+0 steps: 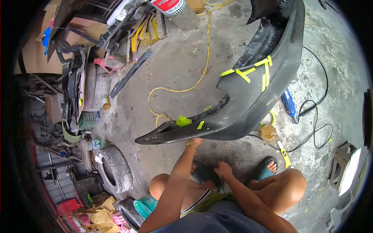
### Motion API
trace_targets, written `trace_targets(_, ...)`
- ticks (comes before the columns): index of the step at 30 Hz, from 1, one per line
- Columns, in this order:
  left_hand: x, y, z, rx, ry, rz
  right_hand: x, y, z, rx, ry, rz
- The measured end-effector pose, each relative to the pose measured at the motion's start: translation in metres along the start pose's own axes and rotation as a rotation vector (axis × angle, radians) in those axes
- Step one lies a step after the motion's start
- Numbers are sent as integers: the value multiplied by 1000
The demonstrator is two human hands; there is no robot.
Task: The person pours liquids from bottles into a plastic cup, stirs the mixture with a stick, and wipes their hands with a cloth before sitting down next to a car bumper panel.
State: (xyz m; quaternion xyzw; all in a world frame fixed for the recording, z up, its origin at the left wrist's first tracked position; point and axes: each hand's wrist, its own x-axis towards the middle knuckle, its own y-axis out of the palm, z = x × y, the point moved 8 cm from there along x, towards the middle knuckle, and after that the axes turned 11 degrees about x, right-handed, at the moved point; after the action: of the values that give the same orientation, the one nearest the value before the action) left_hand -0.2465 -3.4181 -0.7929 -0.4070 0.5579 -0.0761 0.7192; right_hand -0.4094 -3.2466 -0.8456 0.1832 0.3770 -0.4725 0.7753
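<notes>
A large black carbon-patterned panel (248,105) with strips of yellow-green tape (266,75) stretches from the centre to the upper right. My left hand (196,142) reaches to its lower edge; the fingers are hidden under the panel. Below the panel, in front of my body, my right hand (223,169) is closed round a thin, dark tool that points down toward me and is too small to name. A crumpled green piece of tape (183,121) sticks to the panel's left part.
On the floor right of the panel lie a blue power tool (288,102) with a black cord, a tape roll (269,133) and a yellow cutter (285,157). A yellow hose (175,90) curves at centre-left. Tires (116,169) and scrap parts line the left; a stool (344,167) stands right.
</notes>
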Motion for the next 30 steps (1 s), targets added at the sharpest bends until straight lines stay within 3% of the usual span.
trace_targets(4,90,53,40,183,176,-96,0,-7,6,43,-35,-104)
trace_targets(6,97,83,67,-5,-150,198,0,-11,9,85,-95,-171)
trace_targets(7,111,97,78,-7,-151,199,0,-11,9,83,-95,-170)
trace_targets(9,126,81,61,173,208,-231,1,-11,7,149,-72,-160)
trace_targets(13,121,66,58,176,280,-319,0,-6,13,195,-129,-172)
trace_targets(15,146,84,94,183,173,-105,1,-5,14,246,-127,-199)
trace_targets(16,132,66,95,189,164,-107,0,-4,17,253,-128,-190)
trace_targets(18,89,26,81,442,379,-106,-8,-11,32,415,-219,-288)
trace_targets(19,96,22,104,451,365,-105,-6,-9,37,425,-219,-274)
trace_targets(21,77,-4,122,367,779,-481,-7,-4,46,528,-220,-285)
trace_targets(25,-16,-65,115,678,566,-258,2,23,45,601,-198,-242)
trace_targets(27,-52,-87,121,696,314,-95,4,29,49,619,-207,-257)
trace_targets(29,-72,-108,157,653,308,-218,23,61,33,738,-168,-259)
trace_targets(30,-83,-117,172,600,215,-154,28,70,22,844,-124,-268)
